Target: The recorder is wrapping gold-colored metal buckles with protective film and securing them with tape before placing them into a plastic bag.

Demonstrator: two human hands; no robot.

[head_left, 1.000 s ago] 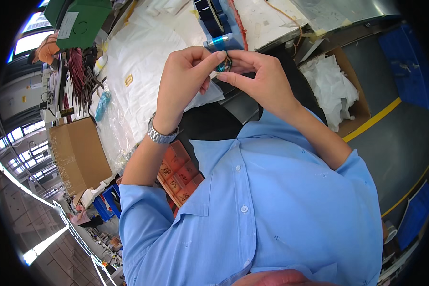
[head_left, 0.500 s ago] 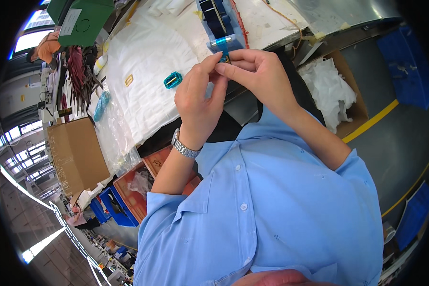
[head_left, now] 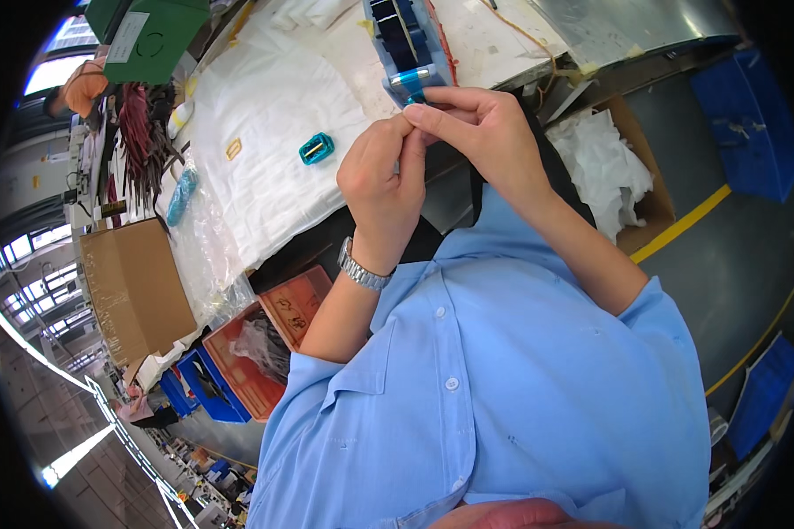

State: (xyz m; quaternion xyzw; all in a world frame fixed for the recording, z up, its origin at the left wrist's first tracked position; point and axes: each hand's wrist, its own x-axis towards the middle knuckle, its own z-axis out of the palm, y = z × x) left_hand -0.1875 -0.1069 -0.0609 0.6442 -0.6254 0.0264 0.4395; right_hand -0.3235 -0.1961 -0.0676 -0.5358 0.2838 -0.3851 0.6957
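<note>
My left hand (head_left: 382, 176) and my right hand (head_left: 490, 137) meet fingertip to fingertip at the front of a light blue tape dispenser (head_left: 427, 55). Both are closed in a pinch. A strip of blue tape (head_left: 410, 99) runs from the dispenser down to the fingers of my right hand. What lies between the fingertips of my left hand is hidden. On the white cloth (head_left: 278, 97), left of my hands, sits a small oblong piece wrapped in turquoise film (head_left: 317, 149), a gold bar showing in its middle. Farther left lies a bare gold buckle frame (head_left: 234, 149).
A blue film-wrapped bundle (head_left: 183, 196) and clear plastic lie along the table's left side. Beside it stand a cardboard box (head_left: 141, 291) and orange crates (head_left: 238, 353). Another box (head_left: 657, 167), holding white wrapping, is at right. A green box (head_left: 154, 40) is far left.
My left hand has shifted slightly right, its fingertips closing in against the right hand's. A bit of gold showing at the fingertips earlier is now covered.
</note>
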